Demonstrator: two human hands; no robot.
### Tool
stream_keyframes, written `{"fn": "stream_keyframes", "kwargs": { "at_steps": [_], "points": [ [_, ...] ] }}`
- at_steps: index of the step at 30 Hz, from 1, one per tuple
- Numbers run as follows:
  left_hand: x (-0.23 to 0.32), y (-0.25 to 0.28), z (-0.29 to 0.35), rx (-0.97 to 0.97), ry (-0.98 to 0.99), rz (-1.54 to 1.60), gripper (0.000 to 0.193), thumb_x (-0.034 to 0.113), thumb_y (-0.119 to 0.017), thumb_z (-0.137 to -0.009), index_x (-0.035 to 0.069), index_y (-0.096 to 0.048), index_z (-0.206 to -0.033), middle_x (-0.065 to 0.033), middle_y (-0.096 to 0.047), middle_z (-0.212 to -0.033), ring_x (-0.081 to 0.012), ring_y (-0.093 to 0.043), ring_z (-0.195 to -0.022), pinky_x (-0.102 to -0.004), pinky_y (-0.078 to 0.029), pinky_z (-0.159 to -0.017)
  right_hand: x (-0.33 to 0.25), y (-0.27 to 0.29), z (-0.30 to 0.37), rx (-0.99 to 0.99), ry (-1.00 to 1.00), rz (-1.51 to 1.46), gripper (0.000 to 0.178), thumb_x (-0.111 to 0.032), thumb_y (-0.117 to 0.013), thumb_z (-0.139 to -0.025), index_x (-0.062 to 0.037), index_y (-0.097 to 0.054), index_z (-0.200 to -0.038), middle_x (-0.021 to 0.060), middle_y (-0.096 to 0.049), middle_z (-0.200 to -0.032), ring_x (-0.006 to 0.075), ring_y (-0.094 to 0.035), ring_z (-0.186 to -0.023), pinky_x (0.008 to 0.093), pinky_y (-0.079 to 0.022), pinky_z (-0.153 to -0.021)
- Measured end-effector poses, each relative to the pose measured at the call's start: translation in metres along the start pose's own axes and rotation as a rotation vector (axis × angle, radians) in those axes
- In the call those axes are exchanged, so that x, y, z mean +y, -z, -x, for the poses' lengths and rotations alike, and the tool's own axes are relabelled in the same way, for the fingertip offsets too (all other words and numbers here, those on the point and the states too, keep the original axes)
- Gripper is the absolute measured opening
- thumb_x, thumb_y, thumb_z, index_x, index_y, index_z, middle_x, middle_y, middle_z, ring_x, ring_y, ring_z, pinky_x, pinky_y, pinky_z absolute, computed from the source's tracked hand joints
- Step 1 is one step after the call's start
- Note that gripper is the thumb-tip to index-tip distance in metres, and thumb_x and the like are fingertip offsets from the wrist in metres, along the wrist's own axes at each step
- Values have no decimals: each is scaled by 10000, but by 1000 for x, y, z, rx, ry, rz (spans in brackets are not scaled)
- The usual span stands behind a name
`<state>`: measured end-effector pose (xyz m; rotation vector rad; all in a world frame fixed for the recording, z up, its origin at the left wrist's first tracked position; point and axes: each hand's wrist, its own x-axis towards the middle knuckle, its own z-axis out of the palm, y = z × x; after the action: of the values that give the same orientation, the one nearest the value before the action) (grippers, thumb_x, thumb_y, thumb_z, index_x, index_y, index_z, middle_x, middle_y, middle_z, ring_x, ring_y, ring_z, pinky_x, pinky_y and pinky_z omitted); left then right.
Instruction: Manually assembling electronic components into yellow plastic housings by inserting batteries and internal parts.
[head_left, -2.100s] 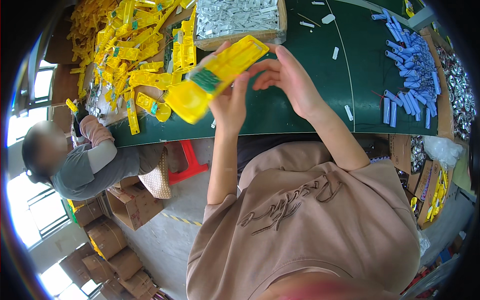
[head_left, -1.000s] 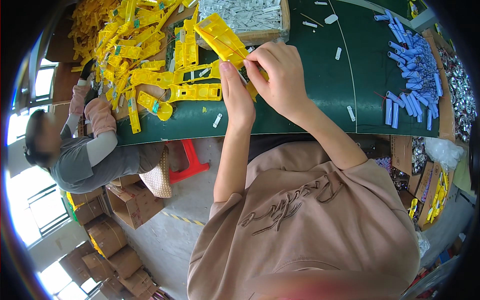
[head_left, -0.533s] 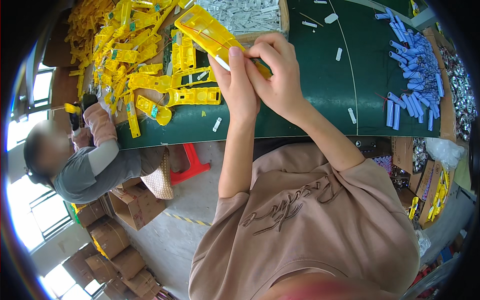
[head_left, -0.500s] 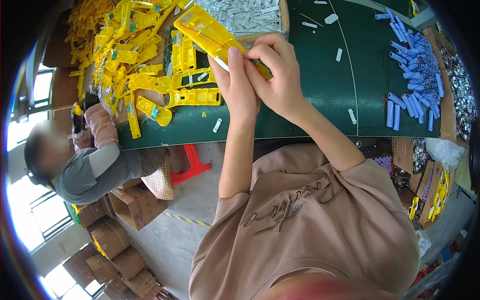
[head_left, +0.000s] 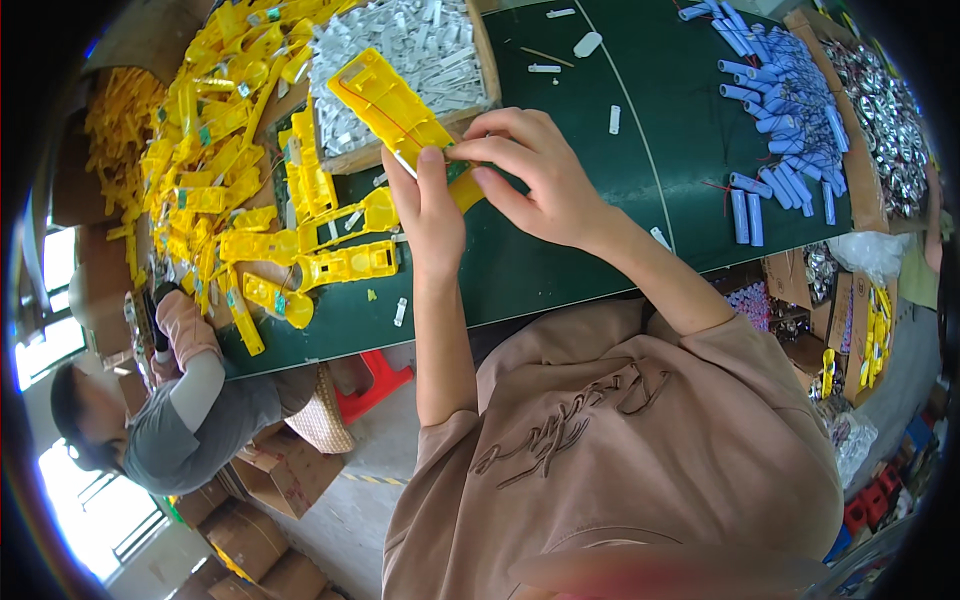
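Note:
My left hand (head_left: 432,215) is closed round a yellow plastic housing (head_left: 375,95), its thumb pressing on the open, ribbed inside. A thin red wire runs along that inside, and a white strip shows at the housing's edge by my fingers. My right hand (head_left: 550,180) has its index fingertip on the housing beside my left thumb. The right thumb touches the narrow lower end, and the other fingers are curled. Whether the right fingertips also pinch a wire is too small to tell. Behind the raised housing stands a box of small clear-white plastic parts (head_left: 400,45).
Yellow housings (head_left: 215,190) lie heaped on the left of the green table (head_left: 560,110). Blue cylindrical cells with wires (head_left: 785,130) are piled at the right, beside a box of shiny metal parts (head_left: 880,120). A co-worker (head_left: 210,400) sits at the left, near a red stool (head_left: 370,385).
The view has turned, so the table appears shifted left and tilted. My right index finger and thumb have moved apart at the housing. My left hand keeps its hold.

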<state>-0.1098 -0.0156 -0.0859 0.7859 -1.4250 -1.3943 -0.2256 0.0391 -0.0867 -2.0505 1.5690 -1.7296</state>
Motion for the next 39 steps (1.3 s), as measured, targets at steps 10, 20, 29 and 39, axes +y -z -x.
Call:
{"fn": "stream_keyframes", "kwargs": {
  "at_steps": [10, 20, 29, 39],
  "points": [
    [-10, -4, 3, -108, 122, 36, 281, 110, -347, -879, 16, -341, -1144, -98, -522, -875, -146, -503, -749, -272, -429, -692, 93, 206, 18, -391, -414, 920, 125, -86, -528, -773, -67, -588, -881, 88, -573, -823, 269, -565, -760, 362, -431, -670],
    [-13, -2, 8, -172, 96, 1, 299, 88, -377, -879, 7, -331, -1163, -93, -514, -894, -138, -501, -772, -270, -427, -701, 120, 207, 7, -459, -12, 1190, 191, -208, -632, -718, -68, -592, -843, 39, -529, -860, 197, -480, -871, 325, -341, -731],
    [15, -28, 23, -188, -77, -86, 262, 56, -379, -867, -7, -342, -1118, -93, -481, -957, -136, -483, -806, -265, -400, -751, -5, 63, -33, -130, 13, 90, 273, -240, -512, -835, -24, -477, -670, 96, -492, -577, 263, -483, -518, 355, -334, -510],
    [16, -20, 43, -150, -4, -275, 284, 94, -399, -871, -24, -297, -1108, -184, -543, -934, -226, -569, -818, -316, -449, -696, -10, 14, -22, -13, 24, 311, 237, -237, -515, -832, -71, -486, -664, 44, -529, -610, 200, -489, -571, 335, -313, -590]
  ]
}}
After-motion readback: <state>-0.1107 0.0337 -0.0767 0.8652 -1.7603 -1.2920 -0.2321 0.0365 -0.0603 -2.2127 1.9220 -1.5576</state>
